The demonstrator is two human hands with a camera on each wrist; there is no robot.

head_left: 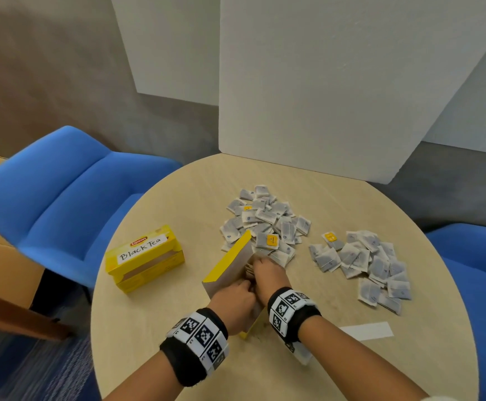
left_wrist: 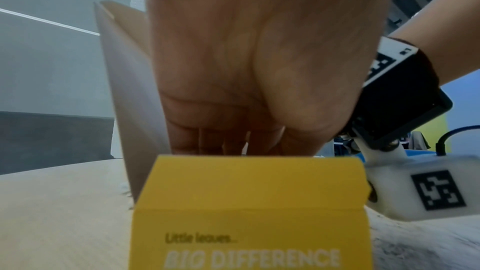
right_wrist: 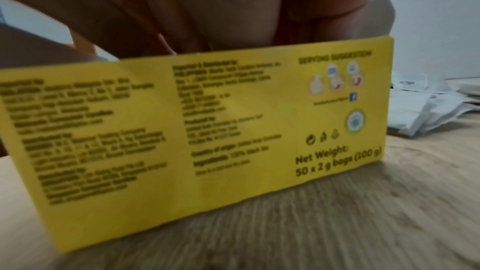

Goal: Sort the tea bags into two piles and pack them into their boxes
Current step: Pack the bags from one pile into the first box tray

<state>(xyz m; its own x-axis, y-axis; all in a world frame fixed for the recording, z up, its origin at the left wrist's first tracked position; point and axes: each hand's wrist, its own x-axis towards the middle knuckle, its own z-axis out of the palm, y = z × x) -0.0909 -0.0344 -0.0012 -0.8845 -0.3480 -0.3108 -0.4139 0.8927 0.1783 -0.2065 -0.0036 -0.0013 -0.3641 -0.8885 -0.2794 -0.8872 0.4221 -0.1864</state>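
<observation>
An open yellow tea box (head_left: 230, 264) stands mid-table with its grey-lined lid raised. Both hands reach down into it. My left hand (head_left: 237, 295) is at the near end; in the left wrist view its fingers (left_wrist: 207, 139) point straight down behind the box's yellow end flap (left_wrist: 249, 192). My right hand (head_left: 266, 274) dips in at the far end, over a row of tea bags (head_left: 249, 270) inside. The box wall (right_wrist: 207, 120) hides its fingertips. A mixed pile of tea bags (head_left: 265, 224) lies behind the box. A second pile (head_left: 363, 264) lies to the right.
A second yellow box (head_left: 144, 257), hand-labelled "Black Tea", lies at the table's left. A white paper strip (head_left: 366, 331) lies near my right forearm. White boards (head_left: 323, 82) stand behind the round table (head_left: 160, 342). Blue chairs (head_left: 62, 192) flank it.
</observation>
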